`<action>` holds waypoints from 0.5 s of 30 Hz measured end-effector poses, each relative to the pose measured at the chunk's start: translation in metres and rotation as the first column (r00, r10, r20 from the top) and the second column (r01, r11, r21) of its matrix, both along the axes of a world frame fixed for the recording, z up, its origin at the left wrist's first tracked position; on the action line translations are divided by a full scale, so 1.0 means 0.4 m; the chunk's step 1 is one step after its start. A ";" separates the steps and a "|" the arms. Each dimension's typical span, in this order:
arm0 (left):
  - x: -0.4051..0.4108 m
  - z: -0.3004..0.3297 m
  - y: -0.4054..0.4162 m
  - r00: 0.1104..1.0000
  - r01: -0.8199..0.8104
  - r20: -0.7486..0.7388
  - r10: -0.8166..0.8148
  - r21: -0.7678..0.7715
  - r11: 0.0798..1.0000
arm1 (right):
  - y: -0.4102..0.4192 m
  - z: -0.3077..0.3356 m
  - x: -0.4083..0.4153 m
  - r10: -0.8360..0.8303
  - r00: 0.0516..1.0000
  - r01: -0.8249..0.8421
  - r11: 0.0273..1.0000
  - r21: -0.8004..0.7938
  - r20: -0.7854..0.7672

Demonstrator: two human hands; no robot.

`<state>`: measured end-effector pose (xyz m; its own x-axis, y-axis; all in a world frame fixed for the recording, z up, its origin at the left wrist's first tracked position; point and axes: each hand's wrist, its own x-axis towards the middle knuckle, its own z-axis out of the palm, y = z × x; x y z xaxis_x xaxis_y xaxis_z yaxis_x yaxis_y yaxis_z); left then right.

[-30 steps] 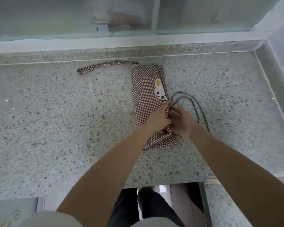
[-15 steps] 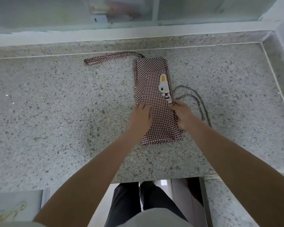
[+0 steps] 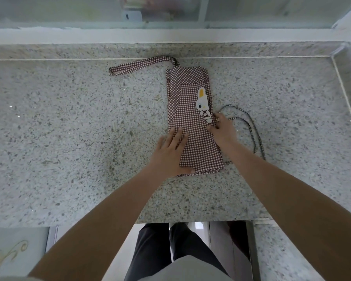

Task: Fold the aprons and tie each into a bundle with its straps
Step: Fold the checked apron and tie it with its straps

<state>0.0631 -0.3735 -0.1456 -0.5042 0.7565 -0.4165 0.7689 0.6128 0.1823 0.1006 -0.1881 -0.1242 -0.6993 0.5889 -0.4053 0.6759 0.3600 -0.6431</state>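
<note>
Checked brown-and-white cloth apron (image 3: 190,122) (long, folded) now lies flatter on the speckled stone counter (image 3: 69,138), left hand (image 3: 171,153) flat, right hand (image 3: 221,129) pinching its edge.

We see the folded apron (image 3: 190,118) lying lengthwise on the countertop (image 3: 69,138), its neck loop (image 3: 142,63) stretching left from the far end. Our left hand (image 3: 170,153) lies flat on its near left edge, our right hand (image 3: 223,130) on its right edge. The waist straps (image 3: 249,126) trail right of it.
</note>
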 end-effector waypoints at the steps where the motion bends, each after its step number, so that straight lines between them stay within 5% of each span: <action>1: 0.001 -0.003 -0.002 1.000 0.004 -0.013 -0.004 -0.004 1.000 | -0.008 0.003 0.004 0.030 0.999 -0.030 0.999 0.018 -0.021; 4: 0.002 -0.004 0.001 1.000 -0.003 -0.021 0.003 -0.005 1.000 | -0.031 0.008 0.026 0.192 0.981 -0.188 0.949 0.253 0.010; 7: -0.002 0.000 0.012 1.000 -0.015 -0.024 0.014 -0.035 0.999 | -0.021 0.000 0.044 0.414 0.889 -0.458 0.770 0.444 0.198; 11: -0.012 -0.003 0.024 0.997 -0.039 -0.064 0.036 -0.057 0.998 | 0.023 -0.007 0.047 0.571 0.748 -0.655 0.718 0.236 0.339; 15: -0.022 -0.007 0.028 0.996 -0.068 -0.067 0.061 -0.096 0.993 | 0.060 -0.007 0.057 0.691 0.528 -0.826 0.553 0.109 0.494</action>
